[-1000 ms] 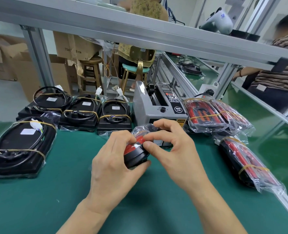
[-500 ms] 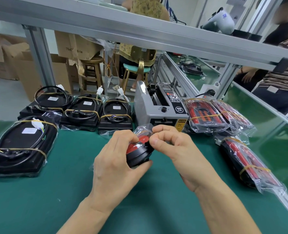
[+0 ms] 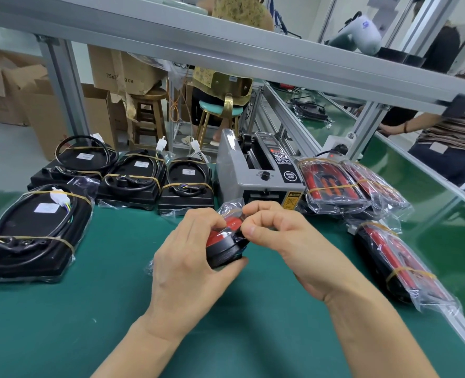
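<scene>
At the far left of the green bench (image 3: 62, 323) lies a large black oval unit (image 3: 32, 230) inside a clear bag. Its cable is coiled on top and kept in place by rubber bands. Behind it, three smaller black units (image 3: 133, 181) stand in a row, each with a banded cable; clear film shows around the nearer ones.

In the middle, just above the bench, the left hand (image 3: 187, 263) is curled round a round black-and-red part (image 3: 223, 248), with the fingers over its top and the thumb below. The part sits in a small clear bag (image 3: 230, 210), whose loose mouth stands up behind it. The right hand (image 3: 288, 241) pinches this film between thumb and forefinger.

I judge the part to be light and stiff, but the film is thin and slippery. So it is better to grip the hard black rim and pull the bag only gently.

Behind the hands stands a grey tape machine (image 3: 253, 175). To the right, red-and-black units (image 3: 332, 184) lie in clear bags with rubber bands, and another bagged unit (image 3: 397, 266) lies nearer.
</scene>
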Demonstrator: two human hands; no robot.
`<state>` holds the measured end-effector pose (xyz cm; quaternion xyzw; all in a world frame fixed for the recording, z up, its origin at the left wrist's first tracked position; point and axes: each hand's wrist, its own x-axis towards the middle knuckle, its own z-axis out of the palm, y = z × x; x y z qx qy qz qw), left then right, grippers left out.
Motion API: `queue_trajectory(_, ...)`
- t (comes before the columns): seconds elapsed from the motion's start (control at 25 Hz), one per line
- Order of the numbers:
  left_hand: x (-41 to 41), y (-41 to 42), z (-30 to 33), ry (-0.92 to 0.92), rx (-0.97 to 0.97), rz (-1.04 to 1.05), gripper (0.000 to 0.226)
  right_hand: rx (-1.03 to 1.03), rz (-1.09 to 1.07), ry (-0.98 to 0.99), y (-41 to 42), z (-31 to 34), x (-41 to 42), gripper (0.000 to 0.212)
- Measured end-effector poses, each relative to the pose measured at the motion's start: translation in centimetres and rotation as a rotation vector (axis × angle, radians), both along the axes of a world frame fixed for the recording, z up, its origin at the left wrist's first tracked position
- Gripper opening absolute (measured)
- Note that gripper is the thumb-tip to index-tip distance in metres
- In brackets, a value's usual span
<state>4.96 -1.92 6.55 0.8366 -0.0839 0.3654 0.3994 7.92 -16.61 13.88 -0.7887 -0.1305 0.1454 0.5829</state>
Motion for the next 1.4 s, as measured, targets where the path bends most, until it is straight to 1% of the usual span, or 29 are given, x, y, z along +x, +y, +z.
queue_trajectory(0.08,0.0,-0.1,0.0,-0.005,0.001,-0.01,0.051,-0.065,-0.004,-0.032,0.0,0.1,0.2,0.024)
queue_trajectory(0.32,0.1,0.0,0.0,-0.009,0.002,-0.014,0.051,-0.152,0.016,-0.074,0.1,0.4,0.4,0.026)
queue_trajectory(0.48,0.1,0.0,0.0,-0.01,-0.002,-0.009,0.05,-0.138,0.086,-0.031,-0.3,0.8,0.4,0.024)
queue_trajectory(0.56,0.1,0.0,-0.1,-0.01,-0.001,-0.012,0.05,-0.171,0.104,-0.031,-0.2,1.1,0.5,0.024)
queue_trajectory(1.0,0.0,-0.2,-0.1,-0.02,0.015,-0.015,0.048,-0.362,0.012,-0.251,0.3,0.6,0.3,0.023)
queue_trajectory(1.08,0.0,-0.3,-0.1,-0.022,0.009,-0.013,0.048,-0.359,0.0,-0.265,0.4,0.5,0.2,0.023)
queue_trajectory(1.16,0.0,-0.3,0.0,-0.018,-0.008,-0.006,0.048,-0.321,-0.009,-0.226,0.4,0.3,0.1,0.023)
queue_trajectory(1.28,0.0,-0.2,0.0,-0.003,-0.032,0.004,0.048,-0.096,-0.004,-0.059,0.1,0.2,0.0,0.023)
queue_trajectory(1.32,0.0,-0.2,0.1,-0.001,-0.03,0.007,0.048,-0.054,0.003,-0.028,0.0,0.3,0.0,0.022)
queue_trajectory(1.4,0.0,-0.2,0.0,0.001,-0.021,0.016,0.048,-0.083,0.026,-0.038,0.0,0.4,0.1,0.022)
